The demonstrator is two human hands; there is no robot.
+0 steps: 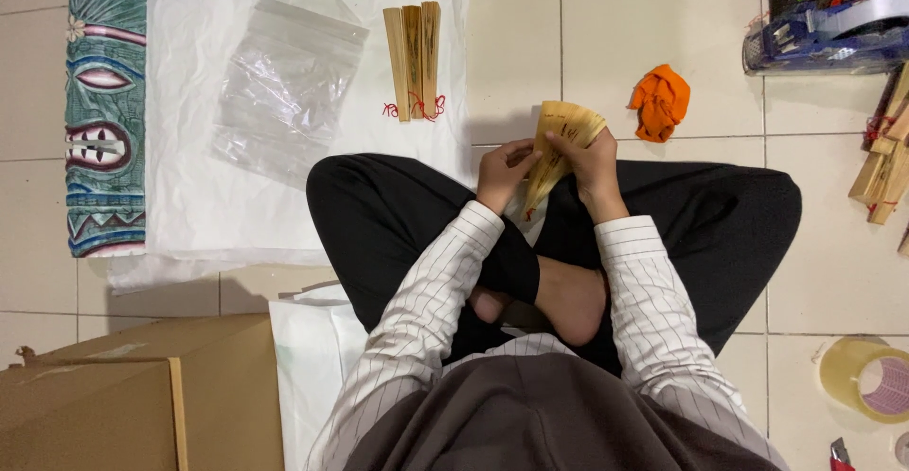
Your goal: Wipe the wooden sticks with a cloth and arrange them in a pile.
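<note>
A wooden fan point(559, 144) is being held partly spread above the person's crossed legs, its slats fanning out at the top and narrowing toward the lap. The left hand point(504, 174) is pinching the fan's left edge with curled fingers, and the right hand point(589, 160) is gripping the right side, thumb lying across the slats. Both hands are closed on the fan, touching it from opposite sides.

The person is sitting cross-legged on a tiled floor point(530, 45), wearing black trousers and a striped shirt, with bare feet tucked under the forearms.

Just ahead and to the left, three folded fans point(413, 59) are lying side by side on a white sheet point(199, 187), red cords at their lower ends. A clear plastic bag point(284, 88) is lying on the same sheet, left of them. At the sheet's far left edge a carved teal mask point(104, 116) is resting on the floor.

An orange cloth point(660, 100) is lying crumpled to the right of the held fan, well apart from it. A tape dispenser point(833, 35) is sitting at the upper right, more wooden fans point(885, 163) are stacked at the right edge, and a tape roll point(866, 376) is lying at the lower right. A cardboard box point(123, 395) is standing at the lower left.
</note>
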